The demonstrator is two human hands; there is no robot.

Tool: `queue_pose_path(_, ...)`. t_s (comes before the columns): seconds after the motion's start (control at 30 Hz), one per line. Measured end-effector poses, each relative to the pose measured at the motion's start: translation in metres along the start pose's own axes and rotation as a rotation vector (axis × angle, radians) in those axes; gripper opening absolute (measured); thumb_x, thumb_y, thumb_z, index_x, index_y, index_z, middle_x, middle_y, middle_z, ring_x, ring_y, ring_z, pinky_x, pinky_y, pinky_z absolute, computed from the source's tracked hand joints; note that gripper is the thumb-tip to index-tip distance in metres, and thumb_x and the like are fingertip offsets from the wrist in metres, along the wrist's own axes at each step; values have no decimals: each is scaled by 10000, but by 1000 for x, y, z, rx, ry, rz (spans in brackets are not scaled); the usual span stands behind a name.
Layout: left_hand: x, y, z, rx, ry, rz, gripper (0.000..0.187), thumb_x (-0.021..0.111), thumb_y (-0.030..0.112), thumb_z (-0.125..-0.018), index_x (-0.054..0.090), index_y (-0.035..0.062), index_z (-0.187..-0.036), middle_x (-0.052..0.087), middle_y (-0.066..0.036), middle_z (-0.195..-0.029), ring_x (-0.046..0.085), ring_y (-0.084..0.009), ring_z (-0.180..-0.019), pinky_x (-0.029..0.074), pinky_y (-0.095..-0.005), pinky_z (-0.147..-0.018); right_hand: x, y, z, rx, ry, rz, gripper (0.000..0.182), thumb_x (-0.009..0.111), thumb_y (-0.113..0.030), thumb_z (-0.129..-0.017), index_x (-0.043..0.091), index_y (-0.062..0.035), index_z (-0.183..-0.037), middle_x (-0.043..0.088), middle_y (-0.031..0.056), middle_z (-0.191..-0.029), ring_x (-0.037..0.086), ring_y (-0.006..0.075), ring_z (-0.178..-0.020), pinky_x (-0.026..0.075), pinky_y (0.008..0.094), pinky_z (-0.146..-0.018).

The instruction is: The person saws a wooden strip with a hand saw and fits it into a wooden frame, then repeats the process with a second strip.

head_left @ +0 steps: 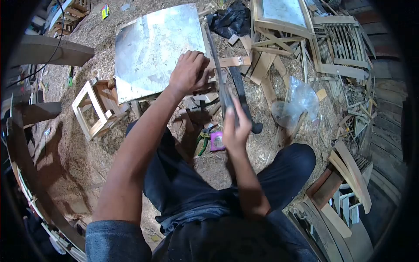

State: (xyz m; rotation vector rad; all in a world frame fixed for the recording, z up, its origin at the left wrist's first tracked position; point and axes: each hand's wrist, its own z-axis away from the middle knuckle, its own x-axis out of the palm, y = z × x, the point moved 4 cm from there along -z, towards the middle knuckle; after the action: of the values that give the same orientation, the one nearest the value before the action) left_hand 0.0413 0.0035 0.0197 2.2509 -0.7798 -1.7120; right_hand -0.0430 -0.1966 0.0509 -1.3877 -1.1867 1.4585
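My left hand (190, 72) is closed over a short wooden strip (235, 61), pressing it at the right edge of a metal-topped board (152, 37). The strip juts out to the right beyond my fingers. In my right hand (237, 130) is a handsaw, and its long narrow blade (214, 50) points away from me, crossing the strip just right of my left hand. My right fingers are a little blurred. A dark bar-like tool (239, 89) lies under and beside the saw. Between my knees are a pink tape measure (217, 141) and green-handled pliers (202, 144).
A small wooden frame (94, 107) stands left of the board. At the back right are a framed panel (283, 13), a black plastic bag (229, 19) and clear plastic (301, 101). Slatted wooden pieces (347, 41) and curved boards (353, 170) line the right. Sawdust and offcuts cover the floor.
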Motion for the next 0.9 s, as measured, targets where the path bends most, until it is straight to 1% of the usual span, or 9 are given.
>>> queue_pose_path(0.1, -1, -4, -4, 32, 42, -10, 249, 650, 163, -853, 594, 24, -1051, 571, -162, -1033, 534, -356, -978, 435, -445, -879, -17, -8, 38, 111, -45, -130, 394, 477, -124, -1006, 564, 110, -1311, 669, 194, -1214, 648, 179, -973, 493, 300, -884)
queue_pose_path(0.2, 11, -20, -6, -7, -33, 80, 199, 666, 154, -847, 590, 18, -972, 581, -163, -972, 542, -361, -947, 444, -449, -843, 10, 1, -14, -99, 17, -9, 371, 509, -159, -1011, 581, 39, -1315, 614, 11, -742, 539, 52, -629, 429, 245, -548)
queue_pose_path(0.23, 0, -15, -11, -30, 126, 17, 199, 678, 168, -846, 586, 17, -937, 583, -163, -949, 545, -364, -931, 450, -448, -825, 16, 5, -24, -101, 32, 16, 368, 516, -167, -1010, 585, 36, -1309, 604, 8, -716, 524, 50, -611, 409, 239, -533)
queue_pose_path(0.33, 2, -13, -10, -36, 123, -36, 215, 685, 188, -853, 599, 21, -957, 584, -156, -963, 548, -360, -947, 452, -446, -838, 9, 27, -23, 116, -8, -193, 372, 521, -220, -1015, 606, 23, -1283, 560, 3, -653, 480, 44, -558, 345, 233, -491)
queue_pose_path(0.43, 2, -11, -9, -56, 107, -39, 230, 679, 206, -868, 607, 21, -984, 586, -153, -976, 550, -356, -958, 453, -447, -849, -3, 49, -36, 594, 27, -915, 408, 522, -286, -1016, 600, -11, -1307, 408, -60, -587, 376, 46, -467, 303, 240, -430)
queue_pose_path(0.47, 1, -11, -9, -63, 97, -44, 235, 675, 212, -875, 609, 21, -994, 587, -153, -981, 551, -354, -962, 453, -447, -853, -8, 54, -38, 625, 89, -871, 427, 520, -233, -1020, 552, 23, -1361, 363, -73, -586, 343, 53, -459, 314, 239, -426)
queue_pose_path(0.6, 3, -15, -8, -82, 79, -62, 254, 660, 246, -898, 615, 31, -1025, 593, -150, -1003, 556, -341, -980, 454, -438, -874, -23, 46, -24, 295, 116, -587, 405, 490, -156, -1031, 527, 33, -1387, 376, -71, -601, 360, 48, -475, 318, 242, -434)
queue_pose_path(0.87, 4, -12, -12, -128, 88, -63, 313, 656, 294, -886, 629, 45, -1073, 602, -149, -1055, 547, -342, -1041, 433, -438, -931, 3, 39, -16, -41, 154, -146, 406, 522, -212, -1017, 587, 38, -1330, 559, -27, -702, 488, 51, -593, 374, 246, -519)
queue_pose_path(0.9, 3, -11, -11, -113, 115, -64, 299, 658, 280, -891, 631, 42, -1071, 607, -151, -1040, 556, -348, -1019, 443, -436, -910, 6, 36, -19, 39, 75, -110, 402, 514, -187, -1001, 590, 38, -1324, 555, 10, -702, 472, 48, -586, 374, 246, -517)
